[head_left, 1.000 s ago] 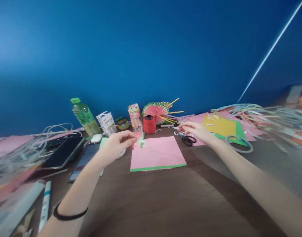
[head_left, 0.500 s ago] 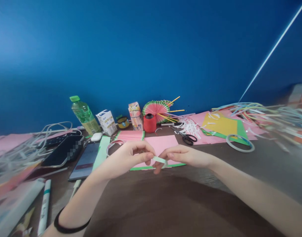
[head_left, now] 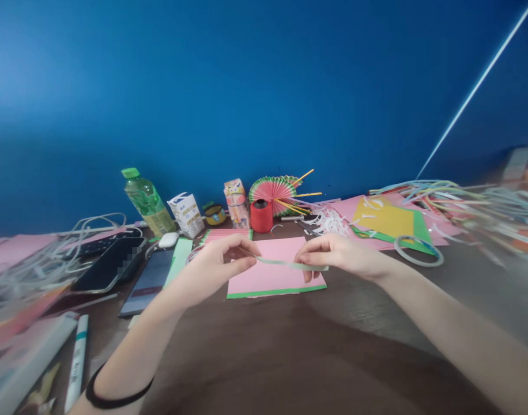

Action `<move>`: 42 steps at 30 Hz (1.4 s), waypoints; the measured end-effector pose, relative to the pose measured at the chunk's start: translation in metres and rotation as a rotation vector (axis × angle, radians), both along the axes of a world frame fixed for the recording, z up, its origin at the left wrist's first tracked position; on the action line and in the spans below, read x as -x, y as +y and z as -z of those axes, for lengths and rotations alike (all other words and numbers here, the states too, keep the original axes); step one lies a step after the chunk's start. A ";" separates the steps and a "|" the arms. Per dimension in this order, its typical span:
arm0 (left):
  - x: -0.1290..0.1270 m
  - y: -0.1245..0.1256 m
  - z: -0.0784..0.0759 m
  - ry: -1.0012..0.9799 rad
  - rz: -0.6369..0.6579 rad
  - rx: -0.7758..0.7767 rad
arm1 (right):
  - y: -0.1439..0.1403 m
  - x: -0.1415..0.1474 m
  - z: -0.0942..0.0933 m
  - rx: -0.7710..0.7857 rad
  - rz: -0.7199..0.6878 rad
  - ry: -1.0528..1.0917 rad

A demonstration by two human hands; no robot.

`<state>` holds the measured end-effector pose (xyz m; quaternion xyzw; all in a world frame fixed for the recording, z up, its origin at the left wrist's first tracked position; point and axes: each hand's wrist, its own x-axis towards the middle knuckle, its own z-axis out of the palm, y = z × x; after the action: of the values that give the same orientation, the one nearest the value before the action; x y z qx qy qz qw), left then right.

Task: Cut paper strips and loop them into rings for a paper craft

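Both arms reach in from the bottom corners and meet over the middle of the desk (head_left: 264, 357), forearms angled inward so the hands end up facing each other. The left hand (head_left: 214, 266) is curled with thumb and fingertips pinched shut on one end of a thin pale strip (head_left: 285, 264), which looks like tape, though it's hard to be sure. There's a black band on that wrist. The right hand (head_left: 339, 257) is closed the same way, thumb and forefinger clamped on the other end of the strip, knuckles up and the wrist pretty flat. The strip is stretched nearly straight between the two hands, held up just above a pink sheet with a green edge (head_left: 275, 276) lying flat on the desk. Behind the left hand there's a folded pink pleated piece (head_left: 227, 234), and a tape ring peeks out beside that hand. Further back along the blue wall: a green-capped bottle (head_left: 146, 202), a small carton (head_left: 187, 214), a red spool (head_left: 261, 217) and a pink paper fan (head_left: 272, 193). Off to the left sit a dark phone (head_left: 110, 265) and a tangle of white cables, and to the right a yellow sheet (head_left: 385, 222) on more pink paper, with a loose tape ring (head_left: 418, 251) near it.
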<state>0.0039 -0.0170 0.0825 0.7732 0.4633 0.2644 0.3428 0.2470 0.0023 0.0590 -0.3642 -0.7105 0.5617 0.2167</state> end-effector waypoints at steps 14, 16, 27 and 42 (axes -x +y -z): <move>0.007 0.016 0.012 0.087 -0.177 0.011 | 0.022 -0.022 0.012 -0.025 0.085 -0.096; 0.009 0.017 0.012 0.114 -0.185 0.027 | 0.024 -0.023 0.013 -0.030 0.087 -0.128; 0.019 0.025 0.020 0.179 -0.220 0.061 | 0.031 -0.028 0.020 -0.026 0.058 -0.186; 0.018 0.037 0.060 0.452 -0.144 0.095 | 0.036 -0.026 0.038 -0.210 0.014 -0.494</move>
<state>-0.0144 0.0198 0.0228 0.7606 0.5943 0.0862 0.2467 0.2726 0.0381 0.0209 -0.4706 -0.7939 0.3773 0.0770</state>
